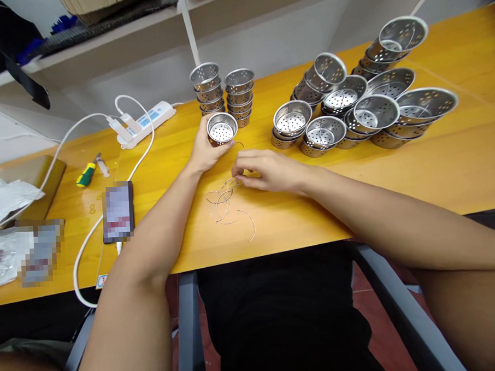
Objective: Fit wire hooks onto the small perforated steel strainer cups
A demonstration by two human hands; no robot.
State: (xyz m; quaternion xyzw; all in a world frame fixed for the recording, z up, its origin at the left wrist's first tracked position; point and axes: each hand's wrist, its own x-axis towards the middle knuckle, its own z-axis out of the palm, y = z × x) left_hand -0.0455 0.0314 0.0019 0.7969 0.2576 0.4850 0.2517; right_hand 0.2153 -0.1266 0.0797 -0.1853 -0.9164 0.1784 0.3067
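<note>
My left hand (206,150) is wrapped round a small perforated metal cup (222,128), its open mouth facing up. A short bit of wire sticks out near that thumb. To the right, my right hand (260,169) pinches a thin curved wire (231,182) over a loose heap of wires (220,204) on the table. One more curved wire (254,224) lies apart, closer to the table's front edge. Behind my left hand stand two stacks of perforated cups (205,89) (240,95).
Several more stacks of perforated metal cups (367,114) crowd the right back. At left lie a power strip (150,124) with white cables, a phone (118,213), a yellow-green screwdriver (87,174) and plastic bags (6,250). A shelf (142,31) runs along the back.
</note>
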